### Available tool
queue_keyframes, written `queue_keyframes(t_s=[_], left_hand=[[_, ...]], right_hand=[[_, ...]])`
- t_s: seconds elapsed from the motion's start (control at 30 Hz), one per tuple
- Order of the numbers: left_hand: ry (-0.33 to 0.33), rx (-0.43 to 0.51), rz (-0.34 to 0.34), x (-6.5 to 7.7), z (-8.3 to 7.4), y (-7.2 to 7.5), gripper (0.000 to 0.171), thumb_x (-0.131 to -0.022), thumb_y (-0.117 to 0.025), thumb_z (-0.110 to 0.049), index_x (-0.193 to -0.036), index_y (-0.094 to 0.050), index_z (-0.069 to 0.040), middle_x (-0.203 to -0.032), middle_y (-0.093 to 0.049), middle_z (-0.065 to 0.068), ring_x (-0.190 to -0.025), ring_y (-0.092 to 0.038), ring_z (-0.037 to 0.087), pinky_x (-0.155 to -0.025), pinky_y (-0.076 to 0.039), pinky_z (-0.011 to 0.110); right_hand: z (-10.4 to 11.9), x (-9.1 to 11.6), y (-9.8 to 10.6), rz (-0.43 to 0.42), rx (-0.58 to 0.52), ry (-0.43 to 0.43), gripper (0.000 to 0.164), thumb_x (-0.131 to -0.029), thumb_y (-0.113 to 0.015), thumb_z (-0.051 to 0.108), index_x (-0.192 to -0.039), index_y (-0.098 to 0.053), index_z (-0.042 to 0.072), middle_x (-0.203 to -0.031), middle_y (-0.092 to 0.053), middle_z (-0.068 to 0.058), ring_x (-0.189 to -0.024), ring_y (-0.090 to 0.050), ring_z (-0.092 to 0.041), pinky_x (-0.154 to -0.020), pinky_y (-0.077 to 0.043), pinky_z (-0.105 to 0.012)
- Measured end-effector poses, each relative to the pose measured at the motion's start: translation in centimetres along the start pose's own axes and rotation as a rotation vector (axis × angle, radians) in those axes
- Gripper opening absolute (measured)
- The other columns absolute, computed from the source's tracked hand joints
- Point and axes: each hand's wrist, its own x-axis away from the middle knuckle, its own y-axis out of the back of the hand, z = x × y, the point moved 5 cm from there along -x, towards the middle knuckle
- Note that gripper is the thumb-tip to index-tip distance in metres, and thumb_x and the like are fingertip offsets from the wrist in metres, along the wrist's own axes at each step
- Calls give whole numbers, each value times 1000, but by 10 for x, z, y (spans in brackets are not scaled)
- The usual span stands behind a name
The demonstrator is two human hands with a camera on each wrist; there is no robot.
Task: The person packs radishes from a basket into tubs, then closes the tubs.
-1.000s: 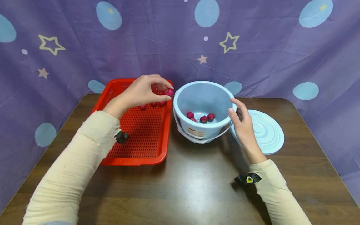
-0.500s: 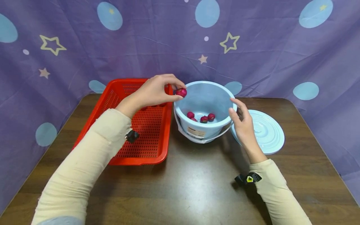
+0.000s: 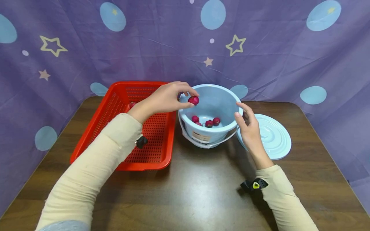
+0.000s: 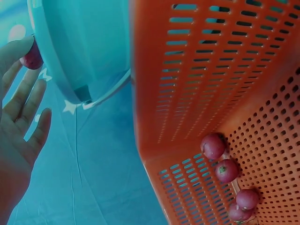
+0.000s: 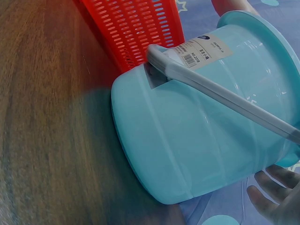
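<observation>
My left hand (image 3: 170,98) pinches a red radish (image 3: 193,100) between thumb and fingertips, over the left side of the light-blue bucket (image 3: 212,134). In the left wrist view, the radish (image 4: 32,57) shows beside the bucket's rim. Several radishes (image 3: 209,123) lie on the bucket's floor. My right hand (image 3: 251,131) grips the bucket's right rim with thumb and fingers; in the right wrist view, some of its fingers (image 5: 269,190) lie along the outer wall. Several more radishes (image 4: 227,170) rest in the red perforated basket (image 3: 166,165), mostly behind my left arm in the head view.
The basket stands left of the bucket, close to it. A light-blue lid (image 3: 273,136) lies on the wooden table (image 3: 196,186) to the right, partly behind my right hand. The bucket's handle (image 5: 220,96) hangs down at its front. A purple curtain (image 3: 179,41) closes off the back.
My left hand has carried the radish rightward from the basket's right edge to over the bucket's opening, lowering slightly at the last. My right hand stays at the rim.
</observation>
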Motion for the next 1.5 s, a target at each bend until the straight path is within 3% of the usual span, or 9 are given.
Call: queue_keyframes(t_s=[0.23,0.5,0.77,0.9,1.1,1.3,1.5], left_hand=[[29,-49,56,-2,2,-10,34,-86,-78,-28,-119,-72,-24,-112,-65,-8,-106,-54,12,-92,-45,35],[30,-75,106,-3,3,-19,31,-85,-79,-31,-116,-73,-28,-110,-66,-12,-102,-58,15,-82,-46,32],[22,-97,108,-4,3,-19,34,-85,-78,-31,-119,-73,-25,-113,-67,-9,-103,-59,16,-84,-45,33],[23,-82,94,-2,3,-12,35,-85,-78,-34,-119,-72,-27,-111,-67,-9,-104,-57,13,-87,-45,33],[50,-9,16,6,10,10,36,-86,-79,-32,-120,-71,-24,-113,-67,-5,-107,-56,14,-92,-44,37],[112,-13,-39,18,26,23,35,-86,-78,-33,-119,-72,-22,-107,-66,-5,-98,-55,12,-85,-44,35],[172,-30,-64,31,47,26,29,-88,-76,-30,-116,-72,-23,-104,-66,-5,-95,-56,12,-85,-43,34]], right_hand=[[0,-1,0,2,-2,-1,42,-101,-53,14,-142,-50,4,-143,-49,-13,-126,-48,-21,-101,-38,-26],[0,-1,1,3,3,-2,42,-102,-53,15,-142,-49,4,-144,-49,-12,-127,-48,-21,-102,-38,-27],[-1,-1,1,0,9,2,42,-102,-52,15,-142,-49,4,-145,-48,-12,-128,-47,-22,-103,-37,-27],[-1,-1,1,-1,-3,5,42,-102,-53,15,-142,-50,3,-143,-49,-13,-126,-48,-22,-101,-38,-26],[-1,-2,0,4,-8,5,42,-101,-53,15,-142,-50,4,-143,-50,-14,-125,-49,-21,-100,-38,-26],[-1,-2,0,5,-4,8,43,-101,-52,15,-142,-50,4,-143,-50,-14,-123,-49,-19,-99,-38,-26],[-1,-1,-1,-1,-17,4,42,-102,-53,15,-142,-50,4,-143,-49,-12,-121,-49,-16,-99,-38,-25]])
